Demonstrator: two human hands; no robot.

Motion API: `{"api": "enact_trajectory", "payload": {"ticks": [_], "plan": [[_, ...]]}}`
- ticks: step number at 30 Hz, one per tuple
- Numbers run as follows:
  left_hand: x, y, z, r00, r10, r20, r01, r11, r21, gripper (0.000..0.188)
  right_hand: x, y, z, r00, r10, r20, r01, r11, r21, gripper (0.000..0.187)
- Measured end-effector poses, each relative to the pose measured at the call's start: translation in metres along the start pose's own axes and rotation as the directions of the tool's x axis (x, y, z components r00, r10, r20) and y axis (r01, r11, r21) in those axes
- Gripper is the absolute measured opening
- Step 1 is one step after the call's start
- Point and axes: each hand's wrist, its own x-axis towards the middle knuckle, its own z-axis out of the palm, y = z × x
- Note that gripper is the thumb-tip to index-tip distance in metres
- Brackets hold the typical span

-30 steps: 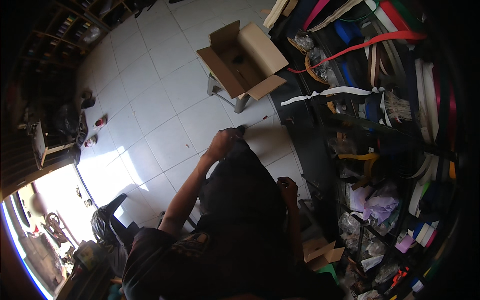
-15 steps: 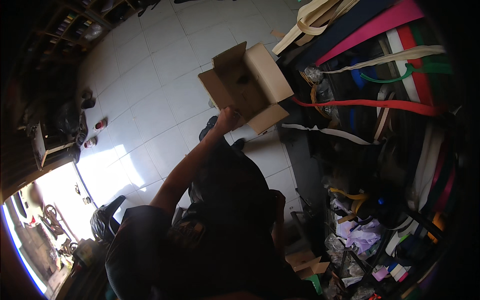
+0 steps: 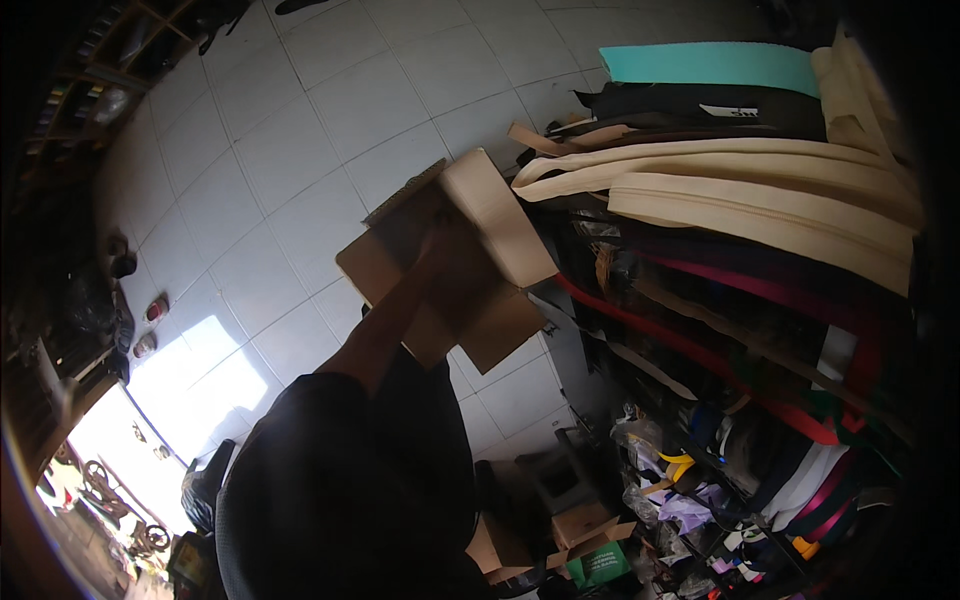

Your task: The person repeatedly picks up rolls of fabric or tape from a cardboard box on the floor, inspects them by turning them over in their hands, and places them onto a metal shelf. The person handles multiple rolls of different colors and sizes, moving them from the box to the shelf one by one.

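Observation:
An open cardboard box [image 3: 515, 225] sits ahead of me with its flaps spread outward. My left hand [image 3: 440, 232] is down inside it, near the far inner wall. Shadow and blur hide its fingers, so whether it grips anything cannot be made out. The forearm passes over the box's near-left flap [image 3: 372, 268]. My right hand is out of sight.
Rolls and strips of material fill a rack on the right, with cream zipper tape [image 3: 760, 215] and a turquoise strip [image 3: 710, 68] reaching out. Small cartons, one with a green panel [image 3: 598, 566], stand at lower right. Shoes [image 3: 156, 308] lie on the tiled floor [image 3: 300, 150] at left.
My left hand has gone from the box's near edge to its inside. The view has shifted, showing more of the rack. My right hand, earlier by my side, has left the view.

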Motion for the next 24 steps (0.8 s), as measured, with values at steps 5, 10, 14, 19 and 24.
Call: {"api": "enact_trajectory", "payload": {"ticks": [5,10,14,19,24], "plan": [[0.034,-0.021,0.026,0.989,-0.108,0.104,0.102,0.993,0.059,0.036,-0.017,-0.015,0.038,0.991,0.129,-0.046,-0.126,0.989,0.073,0.025],[0.034,-0.032,0.022,0.976,-0.15,0.16,0.136,0.986,0.095,0.04,-0.025,-0.014,0.057,0.988,0.139,-0.073,-0.127,0.981,0.149,0.025],[0.012,-0.018,0.011,0.981,-0.109,0.162,0.09,0.989,0.116,0.043,-0.044,-0.005,0.073,0.991,0.101,-0.09,-0.08,0.973,0.217,0.024],[-0.063,0.027,-0.011,0.855,0.495,-0.157,-0.399,0.819,0.412,0.047,-0.046,-0.017,0.092,0.985,-0.106,-0.137,0.147,0.93,0.338,0.024],[-0.159,0.118,-0.078,0.791,0.61,-0.048,-0.612,0.787,-0.073,0.046,0.002,-0.197,0.062,0.784,-0.562,-0.263,0.62,0.734,0.278,0.022]]}}
